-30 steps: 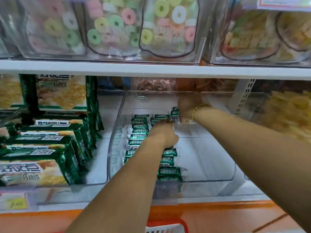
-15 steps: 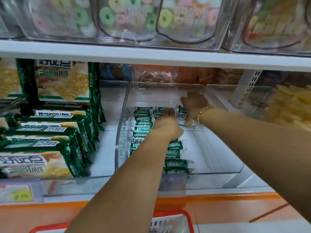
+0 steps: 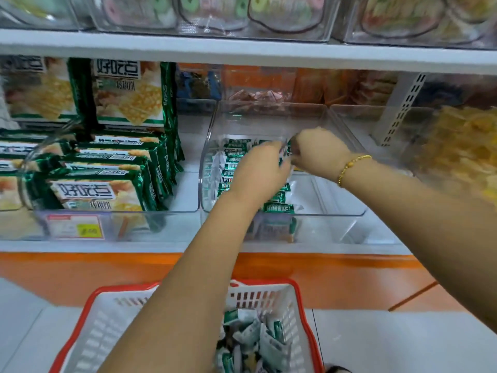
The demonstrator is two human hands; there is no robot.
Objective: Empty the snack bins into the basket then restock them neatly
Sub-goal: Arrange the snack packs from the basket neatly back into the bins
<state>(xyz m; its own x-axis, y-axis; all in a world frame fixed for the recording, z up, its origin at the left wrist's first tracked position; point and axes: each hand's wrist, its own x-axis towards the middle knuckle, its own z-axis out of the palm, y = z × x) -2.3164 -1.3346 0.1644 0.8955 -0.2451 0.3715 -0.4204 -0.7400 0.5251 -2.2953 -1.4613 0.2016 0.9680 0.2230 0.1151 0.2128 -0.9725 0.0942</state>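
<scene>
Both hands are deep inside the clear bin (image 3: 347, 212) on the middle shelf (image 3: 80, 247), working at the back of the rows of packets (image 3: 232, 158) laid along its left side. The left hand (image 3: 258, 175) lies over the second row with its fingers bent forward and down onto the wrappers; whether it grips any or only presses them flat I cannot tell. The right hand (image 3: 318, 153) is curled tight, its fingertips closed on a packet at the far end of that row. The right half of the bin is bare, and the red-rimmed basket (image 3: 305, 305) below holds a jumbled heap of the same packets, so restocking looks only partly done. The main risk is the neat rows coming undone. The wrappers look slick and overlap like shingles, so a packet pushed in crooked at the back could shove its neighbours sideways. The left forearm crosses low over the front of the row and could drag the nearest packets askew as it pulls out. The bin also seems light and loaded on one side, so leaning on its front wall might slide or tip it toward the shelf edge
</scene>
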